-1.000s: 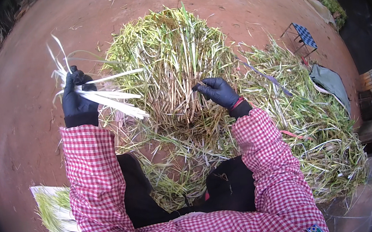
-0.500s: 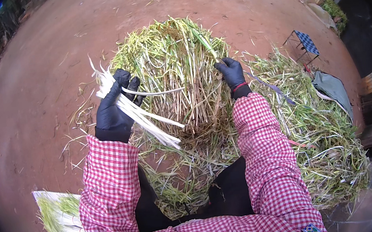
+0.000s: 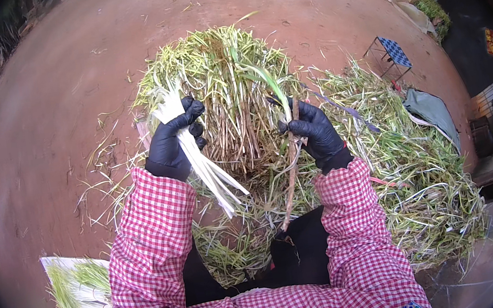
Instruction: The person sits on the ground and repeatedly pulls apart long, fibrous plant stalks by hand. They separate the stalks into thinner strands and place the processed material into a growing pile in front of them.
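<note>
My left hand, in a black glove, is closed around a bundle of peeled white stalks whose lower ends fan out toward my lap. In my black-gloved right hand I pinch one unpeeled stalk. Its green leaf bends up and to the left, and its brown, dirty lower end hangs toward my knee. Between and beyond my hands lies a big heap of unpeeled stalks, green-yellow tops on the far side, brownish stems toward me.
Stripped leaves and skins form a wide pile on my right. A small stool with a blue checked seat and a grey-green cloth stand beyond it. At lower left, tied bundles of stalks lie on a white sheet.
My right hand has come down and toward me, now with a brown-ended stalk hanging from it. The left hand has shifted right with its white stalks, and the loose sideways one has swung down.
</note>
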Demonstrator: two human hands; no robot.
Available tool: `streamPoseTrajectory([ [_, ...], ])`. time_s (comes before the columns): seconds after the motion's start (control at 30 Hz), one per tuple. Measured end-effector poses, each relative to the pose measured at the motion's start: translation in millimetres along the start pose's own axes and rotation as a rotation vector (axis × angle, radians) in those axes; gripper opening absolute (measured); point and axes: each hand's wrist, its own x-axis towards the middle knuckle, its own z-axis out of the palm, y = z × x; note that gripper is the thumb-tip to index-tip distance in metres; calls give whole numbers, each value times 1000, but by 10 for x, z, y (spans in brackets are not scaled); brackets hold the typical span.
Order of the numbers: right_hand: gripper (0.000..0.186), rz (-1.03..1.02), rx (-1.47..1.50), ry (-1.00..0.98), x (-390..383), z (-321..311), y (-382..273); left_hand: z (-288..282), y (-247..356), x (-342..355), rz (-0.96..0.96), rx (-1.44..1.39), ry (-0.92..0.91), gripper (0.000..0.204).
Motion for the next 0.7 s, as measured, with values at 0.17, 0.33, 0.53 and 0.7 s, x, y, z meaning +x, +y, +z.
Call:
streamPoseTrajectory([
  [0.17, 48, 140, -250, -12, -82, 77, 236, 63, -204, 33, 18, 244, -82, 36],
  [0.33, 44, 153, -318, -134, -131, 241, 357, 122, -453, 130, 45, 434, -45, 28],
  [0.53, 31, 175, -522, -90, -47, 289, 460, 165, -648, 190, 15, 446, -36, 27],
  [0.7, 48, 255, -570, -75, 60, 219, 446, 195, -632, 149, -11, 438, -75, 28],
])
